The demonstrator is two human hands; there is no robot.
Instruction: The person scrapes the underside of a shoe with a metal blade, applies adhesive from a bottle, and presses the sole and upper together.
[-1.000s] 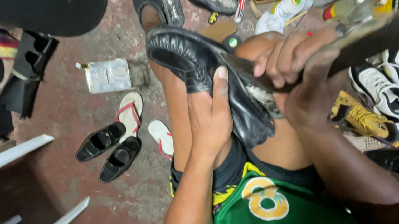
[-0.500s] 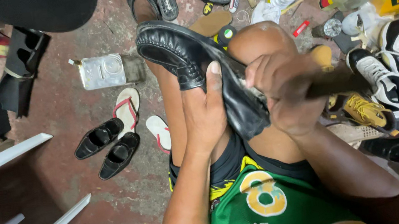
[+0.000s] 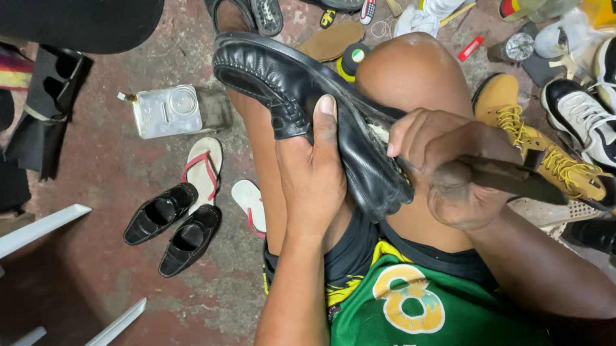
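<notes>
The left hand (image 3: 319, 188) clasps the black shoe (image 3: 306, 107) across the knees while the right hand (image 3: 451, 167), clenched on a dark tool (image 3: 519, 177), works its sole edge, needing steady pressure.

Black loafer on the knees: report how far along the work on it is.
Done: nothing finished shows. In hand: the left hand steadies the black loafer across the knees, while the right hand works a dark-handled tool at the sole edge, where a pale strip shows. Left: the tool has not reached the sole's toe end.
</notes>
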